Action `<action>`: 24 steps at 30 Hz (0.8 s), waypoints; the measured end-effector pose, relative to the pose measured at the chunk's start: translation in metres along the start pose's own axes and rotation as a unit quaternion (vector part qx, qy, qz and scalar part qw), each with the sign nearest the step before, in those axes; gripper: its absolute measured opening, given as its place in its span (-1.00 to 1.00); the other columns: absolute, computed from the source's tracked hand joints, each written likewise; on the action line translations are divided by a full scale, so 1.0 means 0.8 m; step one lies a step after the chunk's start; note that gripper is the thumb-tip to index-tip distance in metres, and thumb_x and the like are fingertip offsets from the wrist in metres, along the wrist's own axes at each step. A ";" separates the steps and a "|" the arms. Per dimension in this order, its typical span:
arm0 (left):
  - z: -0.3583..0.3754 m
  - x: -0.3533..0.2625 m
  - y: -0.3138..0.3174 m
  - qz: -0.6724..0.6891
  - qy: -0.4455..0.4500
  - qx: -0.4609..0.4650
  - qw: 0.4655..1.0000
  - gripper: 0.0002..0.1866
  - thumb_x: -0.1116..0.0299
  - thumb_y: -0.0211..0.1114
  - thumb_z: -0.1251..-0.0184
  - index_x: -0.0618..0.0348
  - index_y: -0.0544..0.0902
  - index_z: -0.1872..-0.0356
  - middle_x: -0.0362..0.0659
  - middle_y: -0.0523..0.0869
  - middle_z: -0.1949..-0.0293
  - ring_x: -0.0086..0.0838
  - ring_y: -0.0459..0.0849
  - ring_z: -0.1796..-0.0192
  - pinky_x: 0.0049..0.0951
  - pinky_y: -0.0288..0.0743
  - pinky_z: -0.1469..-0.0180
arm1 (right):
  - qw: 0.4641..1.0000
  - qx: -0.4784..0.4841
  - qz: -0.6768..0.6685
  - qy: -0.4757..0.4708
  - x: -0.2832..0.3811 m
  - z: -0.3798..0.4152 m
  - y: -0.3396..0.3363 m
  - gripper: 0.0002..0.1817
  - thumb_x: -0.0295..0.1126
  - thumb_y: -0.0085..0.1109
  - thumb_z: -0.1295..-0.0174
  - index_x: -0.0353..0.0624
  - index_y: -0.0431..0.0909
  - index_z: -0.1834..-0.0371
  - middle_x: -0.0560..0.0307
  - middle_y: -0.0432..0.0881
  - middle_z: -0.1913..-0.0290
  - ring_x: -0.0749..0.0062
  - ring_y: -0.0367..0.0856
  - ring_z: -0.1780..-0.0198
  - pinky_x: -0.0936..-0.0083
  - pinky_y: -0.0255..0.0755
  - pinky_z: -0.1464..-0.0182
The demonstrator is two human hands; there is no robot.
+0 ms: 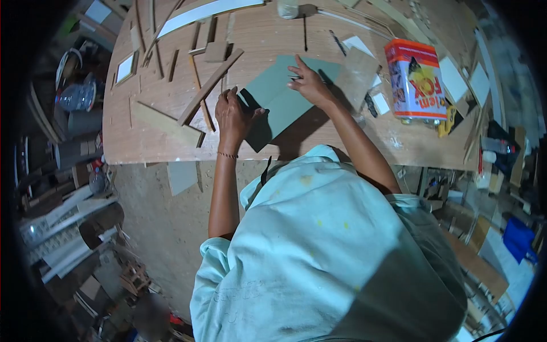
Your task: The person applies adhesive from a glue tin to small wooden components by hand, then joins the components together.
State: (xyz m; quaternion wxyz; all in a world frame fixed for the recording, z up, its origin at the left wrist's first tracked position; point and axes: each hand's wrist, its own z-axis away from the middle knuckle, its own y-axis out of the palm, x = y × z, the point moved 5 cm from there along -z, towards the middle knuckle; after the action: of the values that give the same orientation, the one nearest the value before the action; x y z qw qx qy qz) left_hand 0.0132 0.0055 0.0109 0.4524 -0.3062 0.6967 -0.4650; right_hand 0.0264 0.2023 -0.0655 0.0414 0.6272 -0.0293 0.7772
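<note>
A flat green sheet (283, 98) lies at an angle on the wooden table (165, 108), near its front edge. At the sheet's left edge is my left hand (235, 117), its fingers apart and the thumb reaching over the green surface. My right hand (310, 85) is over the upper right part of the sheet, fingers spread, with a small dark shape by the fingers that I cannot make out. Whether either palm presses on the sheet cannot be told. Left of my left hand, a brown wooden strip (209, 88) lies across a thinner orange one.
A red and white can (416, 80) stands at the right, beside a brownish board (356, 71) and white pieces. Wood offcuts (216, 52) and a white curved strip (205, 12) lie farther back. A whitish jar (288, 8) stands at the far edge.
</note>
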 end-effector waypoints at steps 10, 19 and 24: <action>-0.003 -0.001 0.025 -0.024 -0.073 0.088 0.993 -0.02 -0.19 0.44 0.41 0.53 0.35 0.09 0.20 0.59 0.32 -0.04 0.60 0.23 -0.22 0.50 0.27 | 0.958 -0.009 0.283 -0.047 0.031 -0.017 0.009 -0.16 -0.38 0.30 0.09 -0.31 0.04 -0.27 -0.19 0.49 0.00 0.20 0.49 -0.01 0.47 0.40 0.04; 0.040 0.001 0.029 -0.008 -0.187 0.167 0.968 0.10 -0.38 0.24 0.28 0.64 0.27 0.02 0.18 0.61 0.52 -0.05 0.64 0.39 -0.26 0.51 0.43 | 0.965 -0.170 0.194 0.054 0.000 0.024 -0.002 -0.50 -0.12 -0.06 -0.21 -0.27 0.33 -0.09 -0.20 0.52 0.08 0.00 0.48 0.02 0.29 0.34 -0.01; 0.052 -0.004 0.040 0.045 -0.180 0.124 0.975 0.16 -0.39 0.23 0.27 0.66 0.20 -0.05 0.17 0.60 0.49 -0.06 0.63 0.46 -0.28 0.51 0.48 | 0.978 -0.136 0.157 0.034 0.007 0.045 0.003 -0.41 0.00 -0.33 -0.30 -0.26 0.24 -0.19 -0.19 0.34 -0.16 0.05 0.28 -0.21 0.39 0.13 -0.21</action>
State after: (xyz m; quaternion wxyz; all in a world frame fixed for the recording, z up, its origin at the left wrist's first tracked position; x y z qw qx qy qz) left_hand 0.0524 0.0054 -0.0244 0.6254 -0.2945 0.5541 -0.4639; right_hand 0.0599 0.1967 -0.0525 0.0043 0.5762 -0.2315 0.7839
